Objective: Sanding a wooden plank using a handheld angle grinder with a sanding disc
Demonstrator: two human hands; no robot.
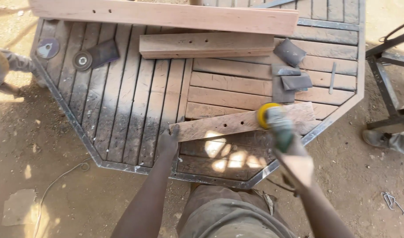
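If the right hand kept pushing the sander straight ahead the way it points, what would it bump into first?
Probably the grey sandpaper sheets lying just beyond the board. The right hand aims the sander up and slightly left across that board; how far off the sheets lie is hard to judge from above.

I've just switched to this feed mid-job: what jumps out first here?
The yellow-disc sander in the right hand, pressed on a pale wooden board near the table's front edge. The left hand pins the board's left end. Behind lie two thick timbers and grey sandpaper pieces on the octagonal slatted table.
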